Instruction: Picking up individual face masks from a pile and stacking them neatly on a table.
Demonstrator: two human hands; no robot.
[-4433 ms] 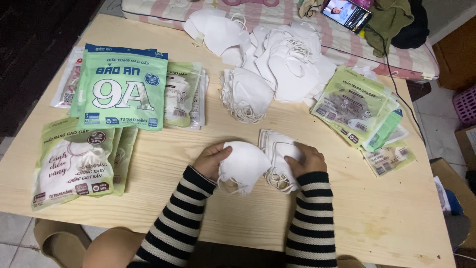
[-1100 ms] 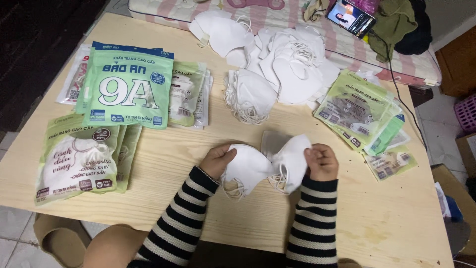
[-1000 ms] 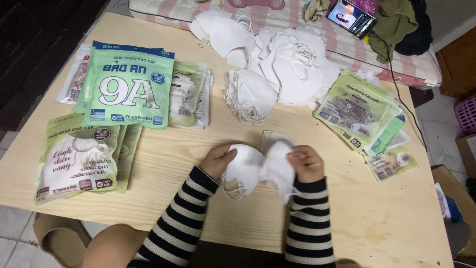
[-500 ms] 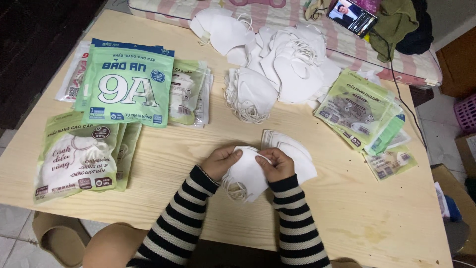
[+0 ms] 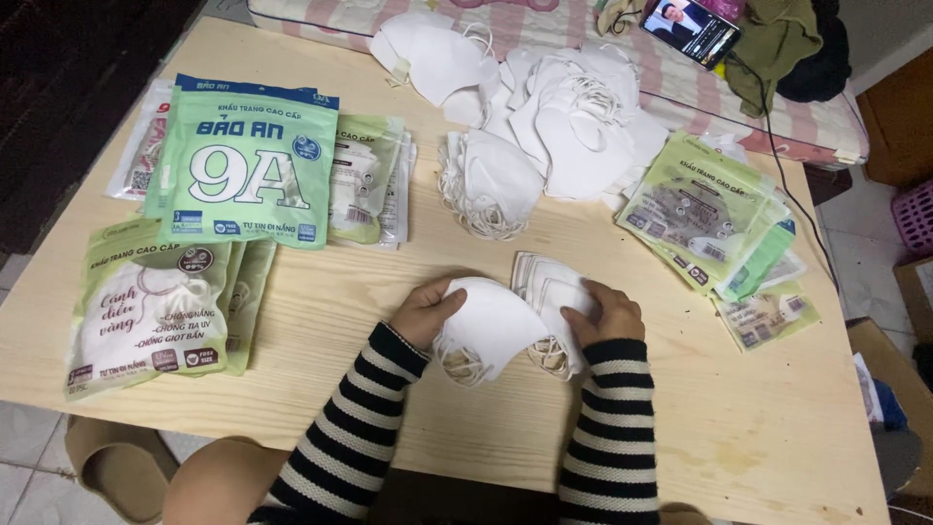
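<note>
My left hand (image 5: 428, 309) grips the left edge of a small stack of folded white face masks (image 5: 491, 326) held just above the wooden table (image 5: 321, 321). Their ear loops hang below it. My right hand (image 5: 603, 313) rests with fingers curled on a second small stack of white masks (image 5: 549, 287) lying on the table, right beside the first. Both sleeves are black and white striped.
A big heap of loose white masks (image 5: 554, 117) lies at the far middle. Green mask packets lie at the left (image 5: 248, 160), at the near left (image 5: 151, 301) and at the right (image 5: 705, 214). A phone (image 5: 690, 29) lies on the striped bedding beyond the table.
My right hand had lifted a mask from the right stack and brought it onto the stack in my left hand. It has now moved back right onto the table stack.
</note>
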